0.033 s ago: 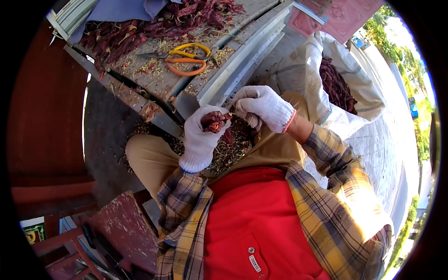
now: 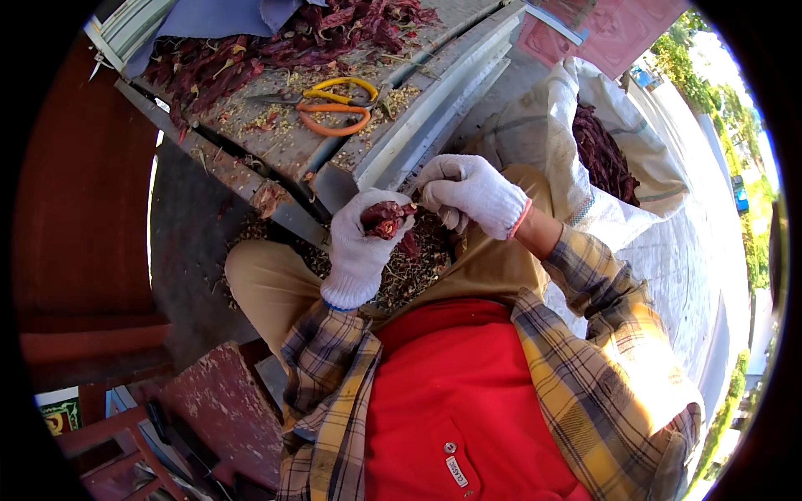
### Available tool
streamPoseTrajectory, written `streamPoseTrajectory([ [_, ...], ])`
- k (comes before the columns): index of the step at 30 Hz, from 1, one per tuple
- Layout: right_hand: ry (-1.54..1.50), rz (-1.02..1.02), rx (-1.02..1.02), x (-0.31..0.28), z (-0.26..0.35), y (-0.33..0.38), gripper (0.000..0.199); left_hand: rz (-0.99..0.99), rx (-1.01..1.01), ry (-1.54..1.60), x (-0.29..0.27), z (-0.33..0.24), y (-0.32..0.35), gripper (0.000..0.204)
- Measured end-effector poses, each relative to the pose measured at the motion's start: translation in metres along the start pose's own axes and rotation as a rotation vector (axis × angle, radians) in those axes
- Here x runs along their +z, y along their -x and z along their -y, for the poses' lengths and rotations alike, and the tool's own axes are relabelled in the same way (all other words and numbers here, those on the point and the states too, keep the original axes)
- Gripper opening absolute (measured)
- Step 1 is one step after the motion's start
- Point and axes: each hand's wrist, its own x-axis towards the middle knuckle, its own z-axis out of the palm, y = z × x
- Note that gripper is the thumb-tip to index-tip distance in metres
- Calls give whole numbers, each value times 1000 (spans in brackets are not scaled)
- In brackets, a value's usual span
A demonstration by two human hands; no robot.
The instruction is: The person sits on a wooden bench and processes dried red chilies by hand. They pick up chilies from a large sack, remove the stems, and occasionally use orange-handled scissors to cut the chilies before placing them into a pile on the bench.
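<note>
My left hand (image 2: 357,250), in a white knit glove, is closed round a few dark red dried chillies (image 2: 388,220), their cut or torn ends facing up. Just to the right, my gloved right hand (image 2: 478,195) has its fingers pinched together close to the chillies. Whatever lies between those fingertips is too small to make out. Beyond both hands, scissors (image 2: 336,107) with one yellow and one orange handle rest on the worn tabletop among scattered seeds. A heap of dried chillies (image 2: 225,73) lies at the far left, partly under a blue-grey cloth (image 2: 219,18).
To the right stands an open white woven sack (image 2: 576,142) holding more dried chillies (image 2: 603,157). Seeds and stems (image 2: 409,280) litter the ground between my knees. The metal table edge (image 2: 443,100) runs just past my hands. A worn reddish-brown wooden seat (image 2: 225,409) is at lower left.
</note>
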Motion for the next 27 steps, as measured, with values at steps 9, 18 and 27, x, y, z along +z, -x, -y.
streamPoseTrajectory([
  [9,385,24,-261,12,5,17,29,47,67,-165,-9,9,-1,26],
  [18,924,-262,-755,8,-1,9,13,-69,43,-31,-1,19,-1,27],
  [27,719,-21,-828,-7,3,4,30,-79,-76,260,2,10,2,27],
])
